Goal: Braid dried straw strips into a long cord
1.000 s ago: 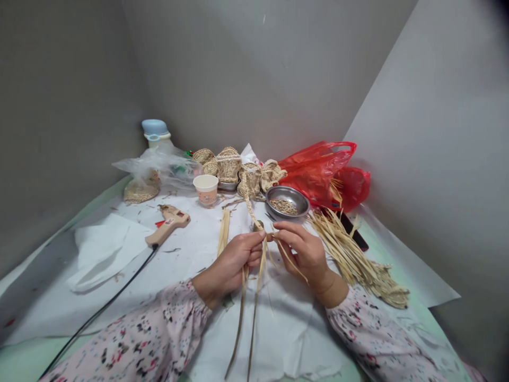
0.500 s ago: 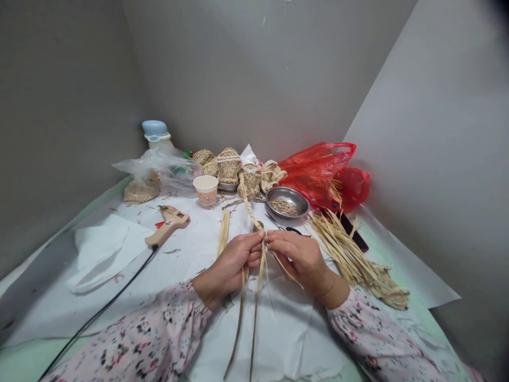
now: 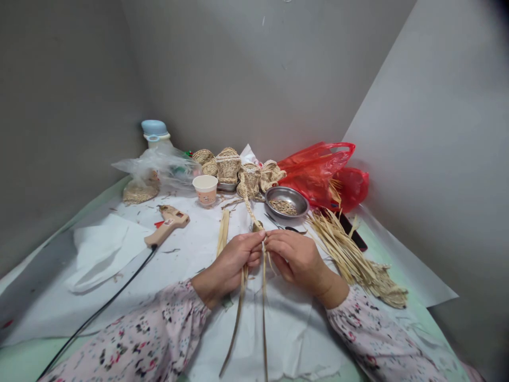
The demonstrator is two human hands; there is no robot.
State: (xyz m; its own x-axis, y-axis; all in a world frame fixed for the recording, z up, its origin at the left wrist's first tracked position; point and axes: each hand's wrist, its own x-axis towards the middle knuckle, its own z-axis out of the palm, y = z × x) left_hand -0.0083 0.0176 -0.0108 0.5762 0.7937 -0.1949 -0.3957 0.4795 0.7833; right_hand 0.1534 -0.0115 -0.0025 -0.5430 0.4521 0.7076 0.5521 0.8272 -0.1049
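A pale straw braid runs from the woven pieces at the back down to my fingers. My left hand pinches its near end between thumb and forefinger. Close against it, my right hand is closed at the same spot, its fingertips on the straw strands. Long loose straw strands hang from between the hands toward the table's front. Another strand trails from under my left hand. The exact crossing of the strands is hidden by my fingers.
A glue gun with a black cord lies left, near a paper cup. Woven straw pieces and a steel bowl stand at the back. Scissors lie beyond my right hand. Right are a straw bundle and a red bag.
My right hand has closed in beside the left fingertips. The strand that stuck out under it is drawn in, and a long hanging strand has swung right. My left hand stays put.
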